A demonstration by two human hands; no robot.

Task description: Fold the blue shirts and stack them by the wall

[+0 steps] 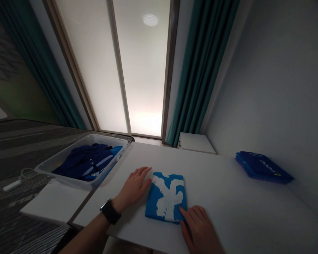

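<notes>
A blue garment with a white print [169, 199], folded into a neat rectangle, lies flat on the white table [137, 158]. My left hand [135, 185] rests by its upper left edge, fingers stretched out and holding nothing; a dark watch is on that wrist. At the lower right corner, my right hand [197, 224] touches the garment with its index finger on top. The right thumb sits near the front edge, and the other fingers are bent. Whether any cloth is pinched there I cannot tell.
Left of the table, a translucent plastic bin [91, 185] holds crumpled dark blue clothes [87, 160]. A stack of folded blue garments [263, 167] lies at the right by the wall. Beyond the table are a small white cabinet [197, 141] and a teal curtain [198, 70]. A white power strip [12, 185] lies far left.
</notes>
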